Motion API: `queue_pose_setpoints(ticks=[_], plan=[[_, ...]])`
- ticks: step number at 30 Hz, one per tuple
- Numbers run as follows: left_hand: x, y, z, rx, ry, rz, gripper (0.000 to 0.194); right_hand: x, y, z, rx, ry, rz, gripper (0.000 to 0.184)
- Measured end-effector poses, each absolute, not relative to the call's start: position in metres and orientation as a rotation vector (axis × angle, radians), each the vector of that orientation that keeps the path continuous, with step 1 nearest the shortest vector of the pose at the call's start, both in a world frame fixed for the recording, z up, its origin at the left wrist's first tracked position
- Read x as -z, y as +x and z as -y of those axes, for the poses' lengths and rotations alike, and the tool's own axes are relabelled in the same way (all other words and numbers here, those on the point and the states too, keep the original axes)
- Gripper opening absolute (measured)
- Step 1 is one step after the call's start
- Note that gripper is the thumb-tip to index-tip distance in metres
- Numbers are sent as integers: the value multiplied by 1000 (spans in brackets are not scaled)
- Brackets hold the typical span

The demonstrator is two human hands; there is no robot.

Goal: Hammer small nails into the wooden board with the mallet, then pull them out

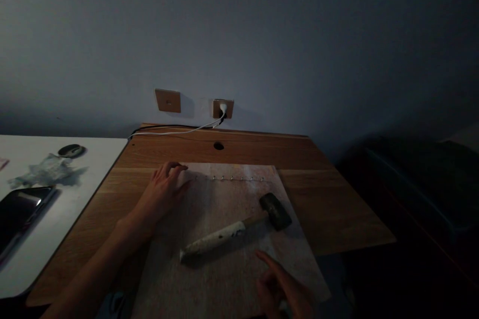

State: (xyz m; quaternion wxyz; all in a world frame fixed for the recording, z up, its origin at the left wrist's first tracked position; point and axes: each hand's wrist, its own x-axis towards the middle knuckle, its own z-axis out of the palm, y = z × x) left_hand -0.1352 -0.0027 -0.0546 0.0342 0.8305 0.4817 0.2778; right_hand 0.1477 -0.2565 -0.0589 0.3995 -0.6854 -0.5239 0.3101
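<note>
Phone (pixel 22 217) lies on a white tabletop (pixel 71 224) at the far left, with crumpled clear plastic (pixel 50 169) and a round dark disc (pixel 71 150) beyond it. Next comes a wooden table (pixel 329 209) against the wall, where two cables (pixel 172 133) run along the back edge up to a wall socket (pixel 223 108); a plain wall plate (pixel 168 100) sits left of the socket. The left hand (pixel 166 184) is at the upper left corner of a pale board (pixel 209 219), its fingertips apart — near the left end of a row of small metal pieces (pixel 232 178) along the board's far edge. Below that row, the mallet (pixel 235 232) lies slantwise on the board, pale handle to the left, dark head to the right, touched by neither hand. The right hand (pixel 282 286) is over the board's near right part, index finger extended toward the mallet and the others curled — whether they grip anything, I cannot tell.
</note>
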Motion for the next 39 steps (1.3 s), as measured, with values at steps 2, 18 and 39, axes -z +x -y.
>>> queue_pose_setpoints(ticks=[2, 18, 39], plan=[[50, -148, 32, -750, 2607, -1608, 46, 59, 167, 256, -397, -1684, 1592, 33], [47, -92, 117, -579, 2682, -1427, 49, 68, 277, 262, 397, -1700, 2220, 41], [52, 77, 127, -513, 2665, -655, 41, 70, 486, 232, 106, -2479, 1018, 67]])
